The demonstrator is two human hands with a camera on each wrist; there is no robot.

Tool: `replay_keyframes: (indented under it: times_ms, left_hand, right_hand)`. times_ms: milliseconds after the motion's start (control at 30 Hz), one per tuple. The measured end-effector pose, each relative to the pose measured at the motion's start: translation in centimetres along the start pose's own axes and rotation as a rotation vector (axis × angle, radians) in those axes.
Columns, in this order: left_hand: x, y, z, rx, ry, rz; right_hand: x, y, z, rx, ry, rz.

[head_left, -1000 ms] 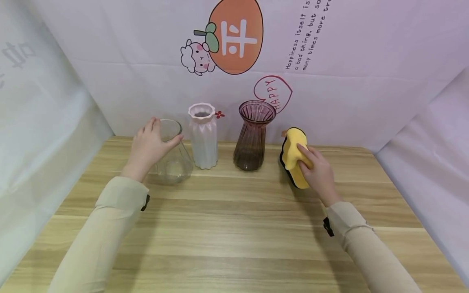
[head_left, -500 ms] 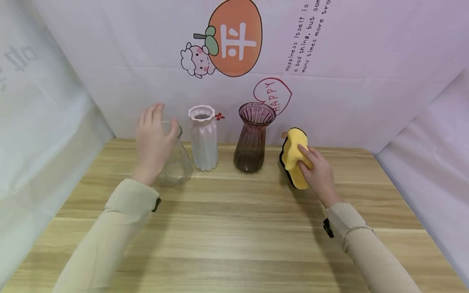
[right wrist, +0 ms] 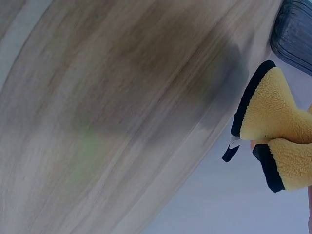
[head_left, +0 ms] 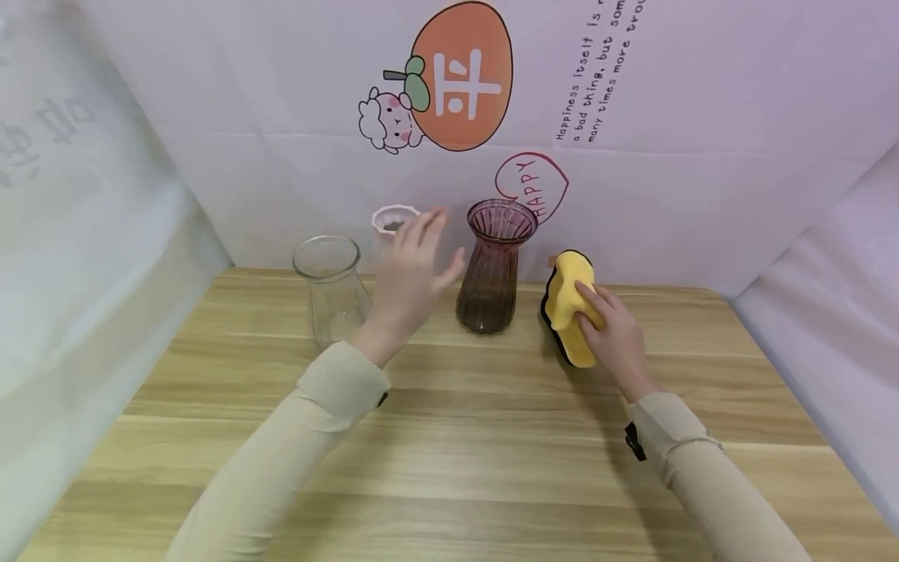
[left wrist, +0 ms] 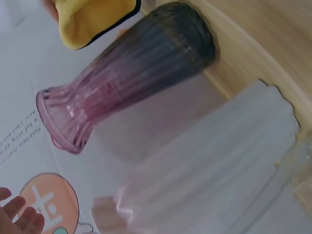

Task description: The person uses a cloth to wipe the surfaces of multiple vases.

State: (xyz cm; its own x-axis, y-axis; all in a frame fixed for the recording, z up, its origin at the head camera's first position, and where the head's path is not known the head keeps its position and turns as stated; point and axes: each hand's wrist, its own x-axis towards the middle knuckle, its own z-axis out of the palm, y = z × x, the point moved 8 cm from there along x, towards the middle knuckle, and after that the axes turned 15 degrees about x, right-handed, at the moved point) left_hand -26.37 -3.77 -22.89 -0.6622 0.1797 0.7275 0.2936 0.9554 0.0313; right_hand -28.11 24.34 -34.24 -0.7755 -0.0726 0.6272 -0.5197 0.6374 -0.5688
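Observation:
Three vases stand in a row at the back of the wooden table (head_left: pixel 449 437): a clear glass vase (head_left: pixel 330 289), a pale pink fluted vase (head_left: pixel 388 221) and a purple ribbed glass vase (head_left: pixel 495 269). My left hand (head_left: pixel 410 269) hovers with fingers spread in front of the pink vase, hiding most of it and holding nothing. In the left wrist view the purple vase (left wrist: pixel 131 73) and the pink vase (left wrist: pixel 209 170) fill the frame. My right hand (head_left: pixel 611 332) grips a yellow cloth with a black edge (head_left: pixel 566 300), right of the purple vase; the cloth (right wrist: pixel 273 122) also shows in the right wrist view.
White fabric walls close in the table at the back and on both sides, the back one printed with an orange fruit and a sheep (head_left: pixel 442 78). The wide front half of the tabletop carries only my sleeves.
My left hand let go of the clear vase and moved right, now open in front of the pink vase. The right hand kept its grip on the cloth, unmoved.

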Motion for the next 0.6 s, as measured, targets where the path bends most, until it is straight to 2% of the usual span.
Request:
replay_keyframes:
  times_ms: [67, 167, 300, 367, 600]
  left_hand:
    - [0.3, 1.0, 0.7, 0.047, -0.027, 0.013]
    - [0.8, 2.1, 1.9, 0.088, -0.109, 0.027]
    - [1.5, 2.9, 3.7, 0.033, -0.245, 0.022]
    - [1.7, 3.1, 4.6, 0.014, -0.290, 0.014]
    - [2.3, 3.6, 7.0, -0.015, -0.382, -0.029]
  right_hand:
    - [-0.1, 0.0, 0.0, -0.005, -0.002, -0.005]
    - [-0.1, -0.1, 0.0, -0.011, -0.007, -0.008]
    - [-0.1, -0.2, 0.1, -0.005, -0.010, -0.002]
    - [-0.1, -0.2, 0.1, -0.003, -0.013, -0.003]
    - [-0.2, -0.4, 0.1, 0.010, -0.015, -0.001]
